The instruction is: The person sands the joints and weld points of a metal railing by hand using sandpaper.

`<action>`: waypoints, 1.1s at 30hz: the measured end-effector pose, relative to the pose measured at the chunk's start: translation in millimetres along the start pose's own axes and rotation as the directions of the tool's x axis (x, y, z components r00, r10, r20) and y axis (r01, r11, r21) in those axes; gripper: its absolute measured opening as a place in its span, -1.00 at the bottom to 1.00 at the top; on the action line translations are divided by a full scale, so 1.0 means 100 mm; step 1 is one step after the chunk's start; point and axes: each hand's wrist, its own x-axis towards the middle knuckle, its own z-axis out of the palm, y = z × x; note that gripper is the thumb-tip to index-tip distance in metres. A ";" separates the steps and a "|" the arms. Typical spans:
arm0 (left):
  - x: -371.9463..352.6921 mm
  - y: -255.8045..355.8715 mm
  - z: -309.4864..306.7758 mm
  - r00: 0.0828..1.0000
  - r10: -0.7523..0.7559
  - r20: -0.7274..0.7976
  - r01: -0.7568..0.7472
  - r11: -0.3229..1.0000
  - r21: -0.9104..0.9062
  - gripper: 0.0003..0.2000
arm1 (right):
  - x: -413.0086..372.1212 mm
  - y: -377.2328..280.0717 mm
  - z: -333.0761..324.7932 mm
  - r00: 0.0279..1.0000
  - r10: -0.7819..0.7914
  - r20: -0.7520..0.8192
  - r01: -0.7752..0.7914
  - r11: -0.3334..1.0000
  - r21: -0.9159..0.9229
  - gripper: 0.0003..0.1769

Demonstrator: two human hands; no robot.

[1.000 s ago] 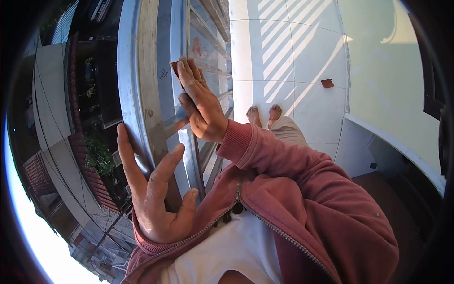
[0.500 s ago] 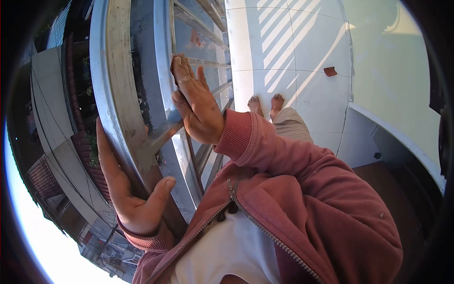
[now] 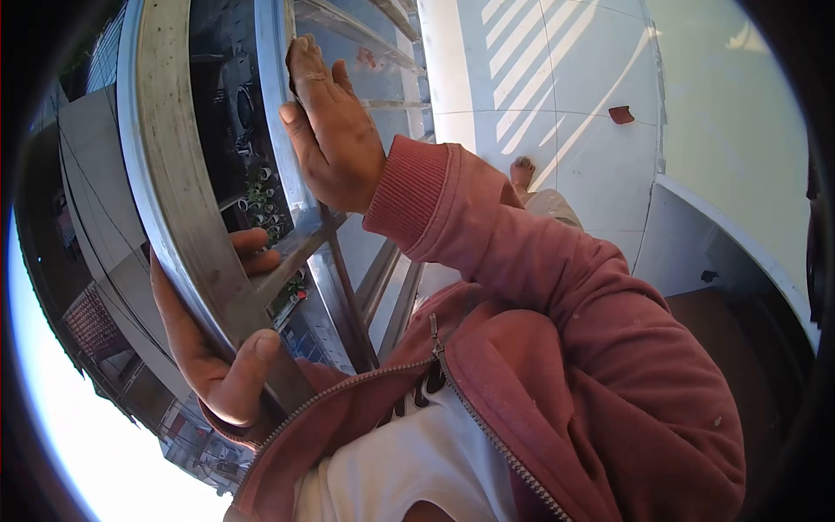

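Note:
My left hand (image 3: 217,370) is wrapped round the thick metal top rail (image 3: 178,148) of a railing, thumb on the near side, with two fingertips showing through the gap. My right hand (image 3: 335,143) lies along the narrower inner rail (image 3: 271,78), its fingers stretched out and pressed on it. Under those fingers shows the edge of a thin brown-red piece (image 3: 291,71), which looks like sandpaper; most of it is hidden by the hand. Cross bars (image 3: 300,252) join the two rails.
A small brown-red scrap (image 3: 621,115) lies on the tiled floor (image 3: 600,161). My bare foot (image 3: 522,171) stands there, near a pale wall (image 3: 731,113). Potted plants (image 3: 261,204) show far below through the railing, and roofs and wires lie beyond it.
My right hand has slid farther up along the inner rail with the brown-red piece. My left hand's fingers now curl through the railing gap. The view has shifted, and my sleeve covers one foot.

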 end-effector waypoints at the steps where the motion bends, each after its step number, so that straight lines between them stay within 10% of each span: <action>1: 0.01 -0.01 0.00 1.000 0.017 0.001 -0.017 1.000 -0.009 -0.04 | -0.18 -0.06 0.01 1.000 -0.012 -0.029 0.012 1.000 0.019 -0.36; 33: 0.00 -0.05 -0.06 1.000 -0.003 -0.015 0.002 1.000 -0.030 -0.01 | -0.45 -0.28 -0.02 1.000 -0.008 -0.011 0.008 0.999 0.034 -0.33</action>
